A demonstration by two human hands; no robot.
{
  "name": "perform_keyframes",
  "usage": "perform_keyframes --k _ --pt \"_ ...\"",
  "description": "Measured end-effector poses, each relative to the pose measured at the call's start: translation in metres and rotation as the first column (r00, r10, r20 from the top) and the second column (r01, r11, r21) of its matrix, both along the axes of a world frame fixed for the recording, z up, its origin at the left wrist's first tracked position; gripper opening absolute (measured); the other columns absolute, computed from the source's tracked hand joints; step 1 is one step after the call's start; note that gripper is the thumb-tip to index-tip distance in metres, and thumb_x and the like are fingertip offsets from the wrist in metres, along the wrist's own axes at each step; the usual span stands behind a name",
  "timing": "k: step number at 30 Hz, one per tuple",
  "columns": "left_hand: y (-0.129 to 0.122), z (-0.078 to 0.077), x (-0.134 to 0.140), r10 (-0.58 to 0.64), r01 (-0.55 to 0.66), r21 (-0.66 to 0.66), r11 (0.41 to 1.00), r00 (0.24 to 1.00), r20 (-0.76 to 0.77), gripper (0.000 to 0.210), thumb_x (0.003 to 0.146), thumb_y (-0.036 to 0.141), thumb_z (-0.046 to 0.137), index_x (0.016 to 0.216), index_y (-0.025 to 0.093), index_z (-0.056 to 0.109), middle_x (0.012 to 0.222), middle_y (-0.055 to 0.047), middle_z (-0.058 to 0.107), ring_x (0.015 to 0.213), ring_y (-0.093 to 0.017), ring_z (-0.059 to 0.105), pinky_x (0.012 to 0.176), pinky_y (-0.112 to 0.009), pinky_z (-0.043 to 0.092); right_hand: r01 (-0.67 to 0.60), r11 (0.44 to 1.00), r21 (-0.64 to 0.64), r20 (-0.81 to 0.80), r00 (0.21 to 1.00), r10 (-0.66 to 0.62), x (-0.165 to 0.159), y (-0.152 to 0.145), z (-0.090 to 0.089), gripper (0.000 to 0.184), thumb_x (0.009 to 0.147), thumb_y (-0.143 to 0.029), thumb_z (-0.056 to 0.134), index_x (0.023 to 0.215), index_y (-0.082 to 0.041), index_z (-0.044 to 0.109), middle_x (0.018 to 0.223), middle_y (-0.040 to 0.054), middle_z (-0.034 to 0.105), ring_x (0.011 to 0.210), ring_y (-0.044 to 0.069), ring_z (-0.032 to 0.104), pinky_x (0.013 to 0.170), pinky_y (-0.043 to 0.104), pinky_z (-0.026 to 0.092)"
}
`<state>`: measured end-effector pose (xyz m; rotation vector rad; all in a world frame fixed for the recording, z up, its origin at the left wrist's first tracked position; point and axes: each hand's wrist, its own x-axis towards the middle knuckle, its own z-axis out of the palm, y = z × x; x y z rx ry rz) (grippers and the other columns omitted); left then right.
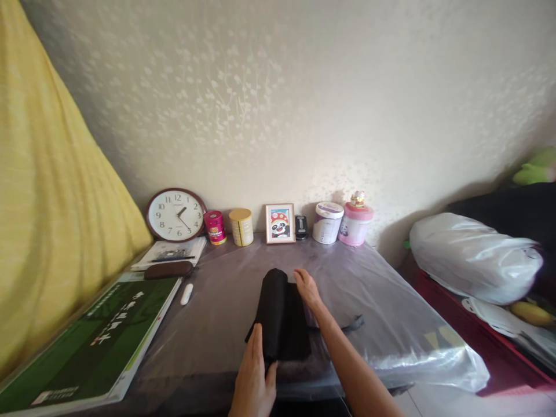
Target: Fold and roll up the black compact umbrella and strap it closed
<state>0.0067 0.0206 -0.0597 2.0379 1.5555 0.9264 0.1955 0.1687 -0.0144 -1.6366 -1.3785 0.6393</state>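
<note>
plastic-covered table (208, 336) against patterned wall (347, 92), yellow curtain (47, 185) left, left hand (254, 373) holds black roll (274, 310) nearside, right hand (306, 288) farther right, its grip I can't tell

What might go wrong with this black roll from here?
The roll could loosen or wind crooked: a flat flap lies along its right side, with the left hand at the near end and the right hand by the far end. The strap near the right forearm might snag.
</note>
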Motion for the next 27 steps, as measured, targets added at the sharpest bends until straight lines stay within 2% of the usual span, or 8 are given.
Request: perform_keyframes --k 4,8,12,14,18,22,27 --pt "-0.001 0.003 0.001 0.018 -0.017 -0.028 0.999 0.999 0.046 0.060 0.082 0.024 0.033 0.138 0.016 0.012 0.144 -0.013 0.028 0.132 -0.022 0.030 0.107 -0.043 0.032 0.013 0.992 -0.125 -0.149 0.988 -0.032 0.021 -0.023 -0.005 0.034 0.080 -0.027 0.037 0.103 -0.014 0.060 0.097 0.0099 0.067 0.091 0.020 0.063 0.074 0.030 0.050" --pt "-0.001 0.007 0.000 0.023 -0.019 -0.048 0.999 0.997 0.076 0.060 0.081 0.024 0.034 0.137 0.015 0.015 0.143 -0.013 0.029 0.132 -0.022 0.030 0.108 -0.042 0.030 -0.081 0.979 -0.185 -0.273 0.962 0.028 0.014 -0.039 -0.003 0.032 0.080 -0.026 0.037 0.100 -0.014 0.060 0.088 0.0080 0.068 0.078 0.016 0.065 0.063 0.025 0.051" --pt "0.000 0.009 -0.001 0.036 -0.028 -0.074 0.997 0.993 0.116 0.061 0.080 0.025 0.037 0.137 0.015 0.017 0.143 -0.013 0.030 0.131 -0.023 0.031 0.108 -0.043 0.030 -0.128 0.973 -0.193 -0.321 0.945 0.061 0.003 -0.043 0.005 0.032 0.082 -0.024 0.037 0.105 -0.016 0.057 0.095 0.0080 0.067 0.077 0.014 0.065 0.060 0.023 0.051" --pt "-0.001 0.010 -0.002 0.045 -0.035 -0.069 0.997 0.990 0.137 0.061 0.080 0.026 0.039 0.137 0.017 0.018 0.142 -0.013 0.031 0.131 -0.023 0.033 0.107 -0.043 0.030 -0.144 0.969 -0.201 -0.307 0.948 0.077 0.000 -0.042 0.008 0.033 0.081 -0.020 0.037 0.107 -0.017 0.057 0.096 0.0073 0.066 0.073 0.013 0.064 0.057 0.022 0.050" --pt "0.000 0.010 -0.002 0.049 -0.039 -0.066 0.997 0.986 0.159 0.061 0.080 0.027 0.041 0.137 0.017 0.019 0.141 -0.011 0.033 0.130 -0.023 0.034 0.107 -0.042 0.031 -0.166 0.964 -0.205 -0.197 0.972 0.126 -0.004 -0.040 0.011 0.028 0.078 -0.017 0.042 0.095 -0.018 0.064 0.077 0.0027 0.066 0.057 0.011 0.060 0.050 0.021 0.048" --pt "0.000 0.011 -0.003 0.045 -0.032 -0.081 0.996 0.986 0.161 0.062 0.081 0.028 0.041 0.137 0.015 0.019 0.141 -0.014 0.032 0.130 -0.024 0.034 0.107 -0.044 0.030 -0.162 0.971 -0.176 -0.076 0.986 0.151 -0.007 -0.038 0.013 0.024 0.077 -0.016 0.047 0.087 -0.022 0.068 0.075 0.0018 0.067 0.061 0.013 0.061 0.056 0.022 0.048" --pt "0.000 0.007 -0.003 0.033 -0.027 -0.046 0.999 0.990 0.135 0.061 0.082 0.027 0.041 0.137 0.018 0.017 0.142 -0.012 0.032 0.129 -0.023 0.034 0.106 -0.044 0.032 -0.160 0.972 -0.172 -0.003 0.987 0.162 -0.008 -0.038 0.014 0.027 0.080 -0.017 0.044 0.092 -0.020 0.068 0.076 0.0032 0.068 0.062 0.014 0.063 0.058 0.023 0.048"
